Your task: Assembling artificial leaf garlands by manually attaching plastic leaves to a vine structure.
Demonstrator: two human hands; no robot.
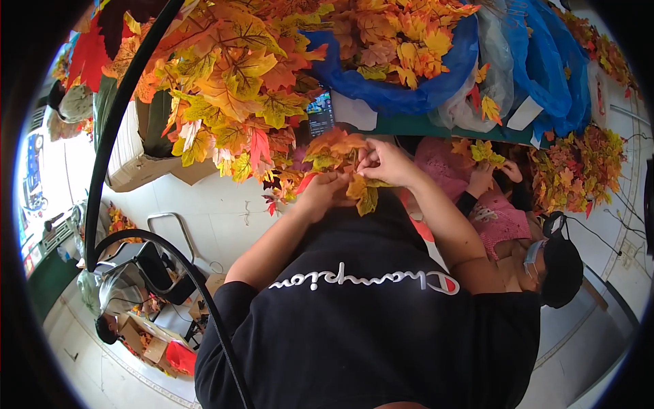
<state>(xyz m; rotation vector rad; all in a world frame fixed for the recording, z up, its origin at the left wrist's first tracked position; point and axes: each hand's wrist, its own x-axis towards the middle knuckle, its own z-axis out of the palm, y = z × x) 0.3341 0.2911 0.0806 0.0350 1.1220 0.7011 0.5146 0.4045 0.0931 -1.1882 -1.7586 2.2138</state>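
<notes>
A small spray of artificial maple leaves (334, 146), orange and yellow-green, is between my two hands in front of my chest. My left hand (321, 194) is closed around the lower part of it, with a yellow leaf (365, 196) hanging beside the fingers. My right hand (390, 163) is closed in a pinch at the right side of the spray, near its stems. What exactly lies between those fingertips is too small to make out. Just beyond my hands, a large heap of artificial autumn leaves (238, 68) spills over the table edge.
A blue plastic bag (409, 99) of leaves and more blue bags (538, 61) lie on the green table. A phone (320, 112) stands by the heap. At right, a masked co-worker (504, 225) handles leaves beside a leaf bundle (579, 167). A cardboard box (136, 146) stands left.
</notes>
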